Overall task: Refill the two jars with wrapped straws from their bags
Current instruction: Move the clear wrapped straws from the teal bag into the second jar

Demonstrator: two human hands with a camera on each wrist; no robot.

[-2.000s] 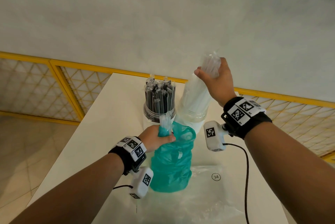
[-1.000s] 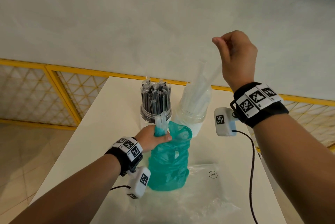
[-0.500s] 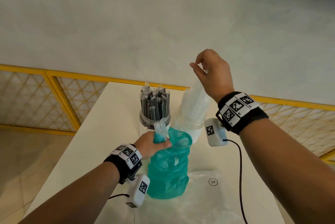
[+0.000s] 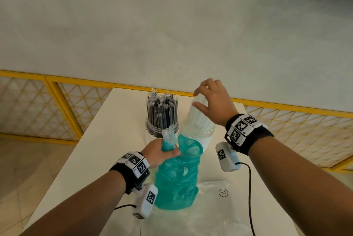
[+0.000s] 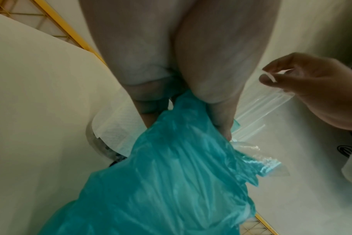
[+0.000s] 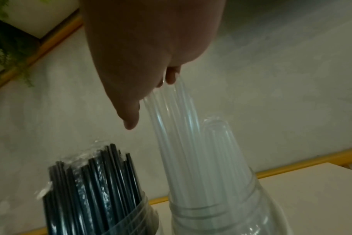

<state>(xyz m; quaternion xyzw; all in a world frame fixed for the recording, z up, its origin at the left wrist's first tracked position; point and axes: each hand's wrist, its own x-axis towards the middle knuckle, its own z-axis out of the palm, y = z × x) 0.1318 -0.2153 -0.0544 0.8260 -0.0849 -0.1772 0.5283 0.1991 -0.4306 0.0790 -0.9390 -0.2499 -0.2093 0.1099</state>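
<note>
Two clear jars stand at the table's far end. The left jar (image 4: 152, 132) holds black wrapped straws (image 4: 162, 111) (image 6: 94, 182); the right jar (image 4: 200, 132) (image 6: 221, 214) holds clear wrapped straws (image 4: 196, 115) (image 6: 191, 151). My right hand (image 4: 200, 98) (image 6: 151, 98) hovers over the clear straws, fingers spread, fingertips touching their tops. My left hand (image 4: 172, 151) grips the bunched neck of a teal bag (image 4: 177, 178) (image 5: 171, 174) that stands in front of the jars. A few clear straws (image 4: 168, 133) poke up out of that fist.
A flat clear plastic bag (image 4: 219, 216) with a round "34" label (image 4: 223, 192) lies at the near end of the white table (image 4: 114, 140). A yellow lattice railing (image 4: 57, 102) runs behind and beside the table. Wrist-camera cables hang under both arms.
My right hand rose high holding clear straws, then came down to the right jar; its fingers now spread over the straw tops. My left hand kept gripping the teal bag.
</note>
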